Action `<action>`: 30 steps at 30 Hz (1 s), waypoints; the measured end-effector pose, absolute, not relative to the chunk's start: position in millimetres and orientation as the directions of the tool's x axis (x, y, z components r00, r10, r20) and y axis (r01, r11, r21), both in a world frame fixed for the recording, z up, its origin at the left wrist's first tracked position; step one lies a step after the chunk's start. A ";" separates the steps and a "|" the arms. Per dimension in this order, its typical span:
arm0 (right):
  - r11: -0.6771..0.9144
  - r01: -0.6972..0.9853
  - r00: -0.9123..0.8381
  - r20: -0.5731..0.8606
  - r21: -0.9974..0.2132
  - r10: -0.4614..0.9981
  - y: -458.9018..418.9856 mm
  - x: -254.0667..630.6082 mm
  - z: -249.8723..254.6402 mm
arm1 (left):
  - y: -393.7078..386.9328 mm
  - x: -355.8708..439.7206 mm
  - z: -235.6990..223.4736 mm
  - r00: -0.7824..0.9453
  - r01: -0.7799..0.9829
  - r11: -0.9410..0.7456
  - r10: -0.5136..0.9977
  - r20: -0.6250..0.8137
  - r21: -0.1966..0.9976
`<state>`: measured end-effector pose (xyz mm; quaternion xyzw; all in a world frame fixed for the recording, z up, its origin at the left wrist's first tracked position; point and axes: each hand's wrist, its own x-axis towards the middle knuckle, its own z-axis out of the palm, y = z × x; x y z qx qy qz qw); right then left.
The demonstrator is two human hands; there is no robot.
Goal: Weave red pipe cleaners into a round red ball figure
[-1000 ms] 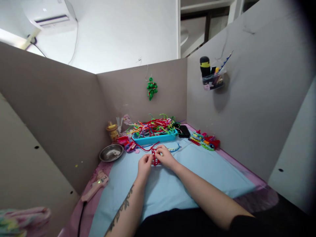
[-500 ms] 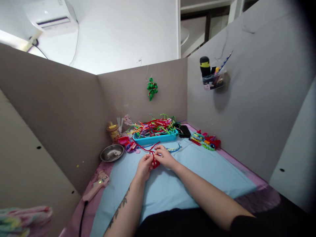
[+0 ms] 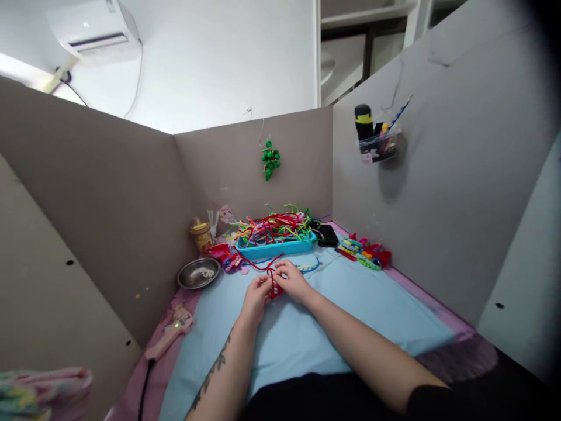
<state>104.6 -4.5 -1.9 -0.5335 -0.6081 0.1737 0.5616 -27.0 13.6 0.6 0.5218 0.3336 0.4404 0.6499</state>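
Note:
Between my two hands is a small red piece of yarn work (image 3: pixel 276 290) with white marks on its face. My left hand (image 3: pixel 258 294) pinches its left side, thumb and finger pressed together. From the right, my right hand (image 3: pixel 291 280) closes its fingertips on the top of the same red piece. A loose red strand (image 3: pixel 263 268) loops up from it and trails away to the left. The fingers hide part of the piece, so its full shape does not show.
Behind the hands stands a blue tray (image 3: pixel 276 250) heaped with coloured yarn strands. A metal bowl (image 3: pixel 198 273) and a pink glue gun (image 3: pixel 170 337) lie left on the blue cloth (image 3: pixel 342 327). Colourful crocheted pieces (image 3: pixel 366 251) lie at right. Grey panels (image 3: pixel 254 158) enclose the table.
The right hand's fingers have curled in slightly toward the red piece, and more of its white marks show. Otherwise the view has only shifted a little.

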 end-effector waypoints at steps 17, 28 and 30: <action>0.295 0.209 0.166 0.331 -0.932 0.929 -11.4 108.8 1.8 | 14.7 -24.0 -2.8 0.284 -0.174 -0.205 0.926 0.249 0.963; 0.278 0.245 0.241 0.336 -0.929 0.910 -8.4 111.9 -1.9 | 15.7 -23.5 -4.1 0.294 -0.147 -0.226 0.920 0.260 0.963; 0.279 0.255 0.221 0.336 -0.926 0.915 -9.0 113.9 -0.1 | 15.7 -23.8 -3.1 0.285 -0.142 -0.233 0.921 0.266 0.962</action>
